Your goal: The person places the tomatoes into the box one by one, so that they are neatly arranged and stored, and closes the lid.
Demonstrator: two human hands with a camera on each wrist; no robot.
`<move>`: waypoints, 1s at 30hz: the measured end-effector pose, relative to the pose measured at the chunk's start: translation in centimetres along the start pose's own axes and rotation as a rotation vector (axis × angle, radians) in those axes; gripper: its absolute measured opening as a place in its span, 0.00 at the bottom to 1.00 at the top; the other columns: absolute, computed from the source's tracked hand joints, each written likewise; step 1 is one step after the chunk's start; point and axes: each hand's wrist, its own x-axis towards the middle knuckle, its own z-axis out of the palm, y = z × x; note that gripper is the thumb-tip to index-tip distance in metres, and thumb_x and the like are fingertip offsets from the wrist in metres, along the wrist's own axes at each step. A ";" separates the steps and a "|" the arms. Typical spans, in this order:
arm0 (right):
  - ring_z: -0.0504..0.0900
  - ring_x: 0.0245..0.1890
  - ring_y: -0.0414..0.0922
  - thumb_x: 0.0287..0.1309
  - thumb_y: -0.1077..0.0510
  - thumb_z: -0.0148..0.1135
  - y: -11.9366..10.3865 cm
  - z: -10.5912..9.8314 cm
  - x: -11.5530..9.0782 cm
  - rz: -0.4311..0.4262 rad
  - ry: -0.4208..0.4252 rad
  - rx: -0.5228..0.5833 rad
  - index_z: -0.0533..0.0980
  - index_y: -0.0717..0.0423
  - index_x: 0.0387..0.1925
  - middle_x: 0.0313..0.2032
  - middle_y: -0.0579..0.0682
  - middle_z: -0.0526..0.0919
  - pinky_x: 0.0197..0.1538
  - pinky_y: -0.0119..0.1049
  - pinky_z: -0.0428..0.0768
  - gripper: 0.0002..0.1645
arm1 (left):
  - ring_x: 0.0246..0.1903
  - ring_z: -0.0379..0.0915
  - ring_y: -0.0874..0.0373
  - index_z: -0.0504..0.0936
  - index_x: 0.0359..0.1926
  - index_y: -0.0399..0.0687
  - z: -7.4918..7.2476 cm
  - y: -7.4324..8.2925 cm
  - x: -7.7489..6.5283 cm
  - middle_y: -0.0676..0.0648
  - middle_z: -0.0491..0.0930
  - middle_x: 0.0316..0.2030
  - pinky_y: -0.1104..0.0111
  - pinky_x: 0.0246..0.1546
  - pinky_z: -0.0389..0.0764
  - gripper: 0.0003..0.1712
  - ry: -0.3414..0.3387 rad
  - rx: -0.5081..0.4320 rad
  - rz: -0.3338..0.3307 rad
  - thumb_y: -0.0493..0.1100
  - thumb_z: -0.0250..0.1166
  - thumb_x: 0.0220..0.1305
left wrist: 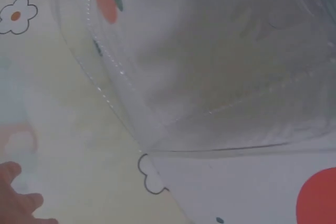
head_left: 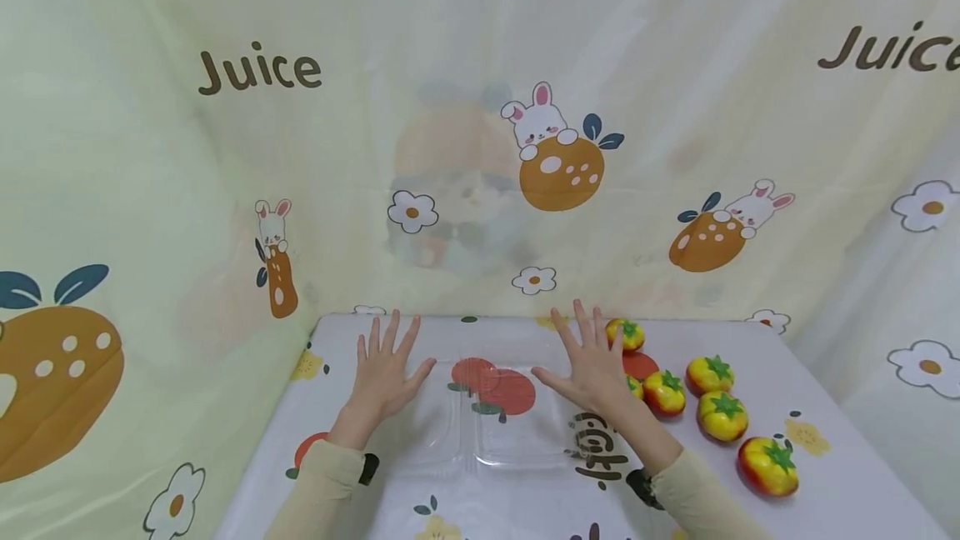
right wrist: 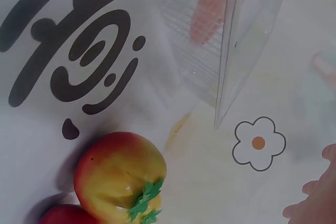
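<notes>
A clear plastic clamshell box [head_left: 517,462] lies opened out on the table, its two halves side by side. Over its left half is my left hand [head_left: 384,377], fingers spread and holding nothing. My right hand [head_left: 598,369], likewise spread and bare, is at the box's right side. In the left wrist view the box's transparent wall [left wrist: 210,113] fills much of the picture, with fingertips [left wrist: 23,200] at the lower left. Beside my right hand sit yellow-and-red fruits with green leafy tops, one of them a near fruit [right wrist: 121,174] in the right wrist view.
Several more such fruits stand on the table's right side, the closest fruit [head_left: 768,467] near the front right. A printed cloth [head_left: 337,482] covers the table. Behind it hangs a pale curtain [head_left: 465,40] with rabbit and fruit prints, and more curtain closes the left side.
</notes>
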 end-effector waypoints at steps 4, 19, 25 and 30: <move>0.39 0.74 0.68 0.52 0.25 0.59 0.3 -0.1 0.4 0.004 -0.004 0.000 0.50 0.45 0.78 0.77 0.61 0.42 0.65 0.78 0.44 0.60 | 0.73 0.39 0.32 0.54 0.77 0.57 0.0 -0.8 0.1 0.38 0.47 0.76 0.33 0.67 0.46 0.42 0.032 0.009 0.014 0.66 0.52 0.68; 0.42 0.73 0.69 0.53 0.29 0.62 1.2 -0.4 0.2 0.018 -0.071 -0.006 0.55 0.50 0.76 0.76 0.63 0.46 0.66 0.76 0.41 0.57 | 0.71 0.41 0.26 0.60 0.75 0.47 1.3 -5.7 -1.7 0.32 0.52 0.74 0.34 0.67 0.51 0.36 0.024 -0.132 -0.030 0.58 0.52 0.73; 0.50 0.71 0.72 0.56 0.37 0.66 2.4 -0.5 -0.6 -0.008 -0.143 0.009 0.61 0.55 0.73 0.73 0.67 0.53 0.65 0.77 0.47 0.50 | 0.67 0.48 0.22 0.65 0.72 0.41 2.1 -7.1 -3.6 0.29 0.57 0.71 0.30 0.62 0.56 0.35 0.072 -0.219 -0.057 0.52 0.58 0.69; 0.54 0.69 0.72 0.59 0.43 0.66 4.4 -1.2 -0.4 -0.024 -0.180 0.056 0.63 0.60 0.71 0.70 0.71 0.57 0.63 0.77 0.52 0.45 | 0.67 0.51 0.22 0.66 0.71 0.42 2.6 -8.3 -4.6 0.31 0.57 0.72 0.30 0.62 0.58 0.34 0.056 -0.273 -0.118 0.46 0.61 0.67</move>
